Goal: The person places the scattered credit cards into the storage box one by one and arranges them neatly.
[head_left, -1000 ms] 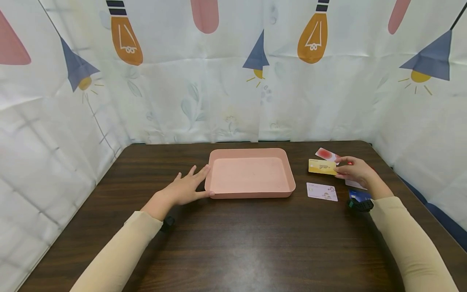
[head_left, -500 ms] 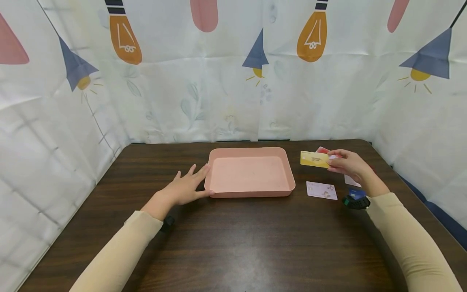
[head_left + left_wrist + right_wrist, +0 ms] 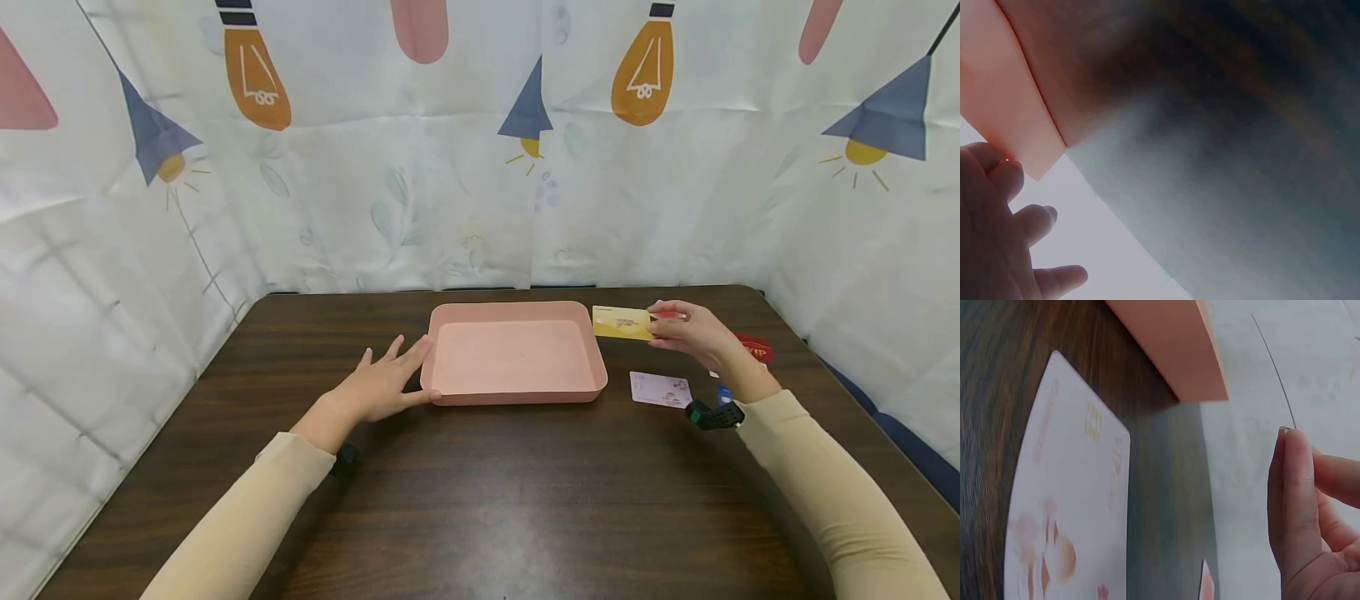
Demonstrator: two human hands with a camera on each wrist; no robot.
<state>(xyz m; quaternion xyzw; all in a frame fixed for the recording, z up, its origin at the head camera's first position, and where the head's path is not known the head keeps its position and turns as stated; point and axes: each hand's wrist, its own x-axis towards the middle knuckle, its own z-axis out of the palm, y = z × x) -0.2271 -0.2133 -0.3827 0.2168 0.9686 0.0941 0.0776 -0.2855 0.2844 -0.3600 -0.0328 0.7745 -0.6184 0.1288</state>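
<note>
At the far left we see a sleeve (image 3: pixel 247 508) leading up to the left hand (image 3: pixel 372 389), which lies with its fingers spread, their tips against the side of the tray (image 3: pixel 517 399) and the thumb at its near corner. The tray sits on the surface (image 3: pixel 510 483) just right of this hand, and behind both hands we see a curtain (image 3: pixel 450 192) with printed lamps. Further right comes the yellow card (image 3: pixel 618 322), pinched at its right end between the thumb and fingers of the right hand (image 3: pixel 697 333) and pointing from them toward the tray; in the right wrist view we find it edge-on, raised above the surface. Nearer to us than the right hand, slightly to its left, the lilac card (image 3: pixel 660 389) lies flat. Just behind its fingers a pink card (image 3: pixel 669 316) shows in part. Around the wrist we notice a black strap (image 3: pixel 712 415), with a blue card (image 3: pixel 724 394) partly hidden beside it, and right of the hand lies a red card (image 3: pixel 755 346).
</note>
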